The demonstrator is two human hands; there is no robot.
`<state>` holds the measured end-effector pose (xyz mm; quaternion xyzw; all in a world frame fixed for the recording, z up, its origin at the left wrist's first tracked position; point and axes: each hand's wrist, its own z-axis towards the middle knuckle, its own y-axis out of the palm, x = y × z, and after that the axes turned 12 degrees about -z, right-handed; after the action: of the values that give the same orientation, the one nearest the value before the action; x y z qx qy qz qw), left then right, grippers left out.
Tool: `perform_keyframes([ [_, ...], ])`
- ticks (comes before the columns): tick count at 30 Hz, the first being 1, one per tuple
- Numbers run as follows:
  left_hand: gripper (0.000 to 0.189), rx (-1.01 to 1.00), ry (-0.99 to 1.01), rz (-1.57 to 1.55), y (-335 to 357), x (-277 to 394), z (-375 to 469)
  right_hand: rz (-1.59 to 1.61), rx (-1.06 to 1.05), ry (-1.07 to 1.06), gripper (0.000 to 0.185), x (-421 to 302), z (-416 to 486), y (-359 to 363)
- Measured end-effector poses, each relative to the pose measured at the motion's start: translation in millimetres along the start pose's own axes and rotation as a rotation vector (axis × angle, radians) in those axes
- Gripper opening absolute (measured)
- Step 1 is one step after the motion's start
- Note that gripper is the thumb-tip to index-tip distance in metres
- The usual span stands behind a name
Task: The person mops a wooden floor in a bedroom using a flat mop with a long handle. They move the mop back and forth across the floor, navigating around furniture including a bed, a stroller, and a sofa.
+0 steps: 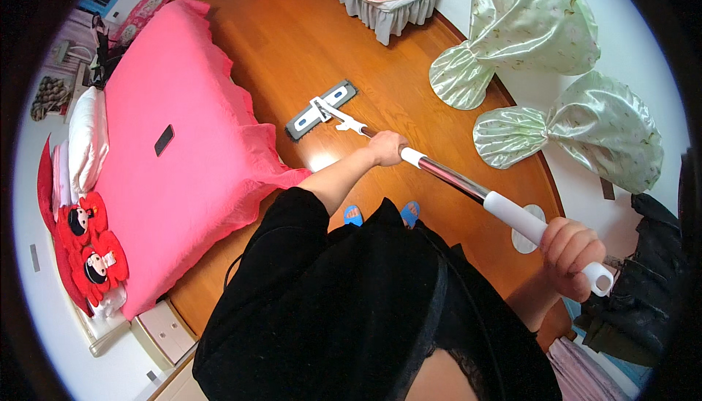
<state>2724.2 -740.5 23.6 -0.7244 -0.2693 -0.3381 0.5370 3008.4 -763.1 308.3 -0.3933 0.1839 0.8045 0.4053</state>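
Note:
A flat floor mop [322,110] with a grey fringed pad and a white plate rests on the wooden floor [274,33], beyond my feet. Its metal and white pole slants from the head up toward the lower right. My left hand [387,147] wraps around the lower part of the pole, just above the white joint. Near the top end, my right hand [573,258] grips the white handle [515,217], whose looped tip sticks out past my fist. The pad's underside is hidden against the floor.
Left of the mop stands a bed with a pink cover [181,83], a phone [164,140] lying on it. A sofa with a pleated skirt [384,20] is at the far end. Tied pale green curtains [513,136] hang along the right wall. Blue slippers [354,215] are on my feet.

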Motion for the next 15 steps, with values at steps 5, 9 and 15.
perform_keyframes([
  [5, 0.012, -0.173, 0.027, 0.029, 20.2, 59.3, -2.5, -0.058, 0.053, 0.032, 0.012, -53.4, -7.9, -22.5],
  [9, 0.017, -0.376, 0.152, -0.01, 47.0, 126.9, -23.1, -0.005, 0.077, 0.012, 0.016, -125.5, -16.8, -56.6],
  [15, 0.019, -0.581, 0.422, -0.206, 80.8, 174.2, -59.1, -0.187, 0.441, -0.035, 0.021, -226.2, -56.7, -60.3],
])
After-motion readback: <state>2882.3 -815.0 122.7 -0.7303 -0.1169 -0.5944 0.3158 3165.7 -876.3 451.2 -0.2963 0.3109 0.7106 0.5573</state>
